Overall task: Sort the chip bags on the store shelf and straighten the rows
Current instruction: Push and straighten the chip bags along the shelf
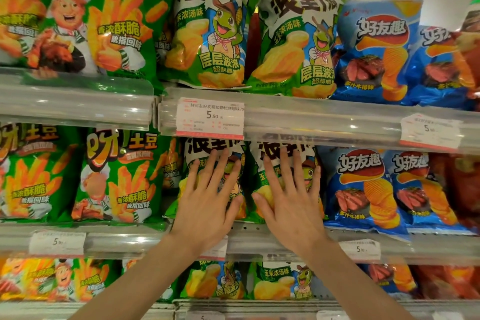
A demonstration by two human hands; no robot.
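Head view, store shelving, three tiers visible. Both hands are on the middle shelf [249,228]. Left hand [207,202] lies flat, fingers straight and spread, palm against the front of a corn bag [235,163] with a cartoon figure on it. Right hand [291,205] is flat in the same way on the next corn bag [310,171], just to the right; the two bags stand side by side, touching. Neither hand has a grip on anything: fingers extended, nothing pinched or wrapped. Thumbs point inward toward each other, near but apart.

Middle tier, left of the hands: two green fry bags [117,176], upright. Right of the hands: two blue steak-flavour bags [361,189], upright, then red bags [457,189] at the frame edge, blurred.

Top tier has the same order: green fry bags, two corn bags [210,26] tilted slightly, blue bags [376,49]. Bottom tier repeats the order again, partly hidden behind the forearms.

Clear plastic rails front each shelf. A price tag [210,119] reading 5.90 sits on the upper rail just above the left hand's fingertips. Other tags on the rails are too blurred to read fully.
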